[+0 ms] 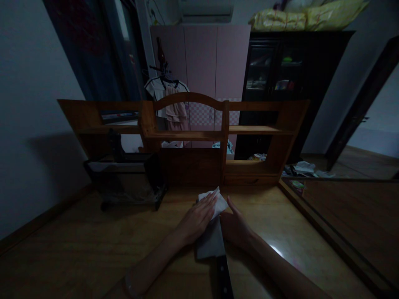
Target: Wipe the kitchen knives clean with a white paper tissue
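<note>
A kitchen cleaver (pixel 210 241) lies on the wooden surface, its black riveted handle (pixel 223 274) pointing toward me. Over the far part of its blade is a crumpled white tissue (pixel 220 203). My left hand (pixel 199 218) presses the tissue onto the blade, fingers together and stretched forward. Just right of the blade, my right hand (pixel 237 226) rests on its side close to the tissue's edge. Its thumb stands up, apart from the fingers, which are partly hidden. The blade's far end is covered by the tissue and my left hand.
A wooden shelf unit (pixel 190 135) with a small drawer (pixel 252 180) stands across the back. A dark-framed box-like holder (pixel 124 178) sits at the left, near the wall. A raised wooden edge (pixel 324 236) runs along the right. The room is dim.
</note>
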The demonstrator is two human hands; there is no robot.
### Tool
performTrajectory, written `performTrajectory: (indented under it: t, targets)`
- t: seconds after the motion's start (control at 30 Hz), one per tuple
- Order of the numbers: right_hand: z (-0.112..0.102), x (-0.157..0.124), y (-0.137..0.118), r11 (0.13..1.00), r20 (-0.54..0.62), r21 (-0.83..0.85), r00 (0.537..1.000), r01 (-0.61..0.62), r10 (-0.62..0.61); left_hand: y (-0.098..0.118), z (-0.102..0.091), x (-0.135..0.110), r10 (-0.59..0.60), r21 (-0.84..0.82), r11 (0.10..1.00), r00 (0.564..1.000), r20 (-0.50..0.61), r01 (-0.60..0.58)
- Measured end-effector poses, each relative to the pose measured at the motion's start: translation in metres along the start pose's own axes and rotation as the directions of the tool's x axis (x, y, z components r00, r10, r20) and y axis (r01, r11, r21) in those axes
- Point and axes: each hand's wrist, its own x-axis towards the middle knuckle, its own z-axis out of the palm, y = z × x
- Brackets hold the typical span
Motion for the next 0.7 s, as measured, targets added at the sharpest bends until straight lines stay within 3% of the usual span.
performTrajectory:
  t: [0.2,0.43,0.6,0.7]
  targets:
    - [0.006,0.0,-0.002,0.994,-0.022,0.057,0.996,0.091,-0.089,0.006,-0.002,0.001,0.047,0.001,0.999,0.994,0.095,-0.047]
    - [-0.007,-0.001,-0.01,0.994,-0.123,-0.01,0.986,0.108,-0.109,0.01,-0.009,-0.002,0.135,0.014,0.99,0.979,0.151,-0.139]
    - [-0.009,-0.006,-0.021,0.984,-0.092,-0.109,0.984,0.142,-0.152,0.004,-0.012,-0.004,0.134,0.047,0.989,0.983,0.123,-0.141]
    - [-0.004,-0.009,-0.025,0.979,-0.092,-0.135,0.982,0.151,-0.165,-0.001,-0.012,-0.004,0.073,0.083,0.994,0.997,0.031,-0.075]
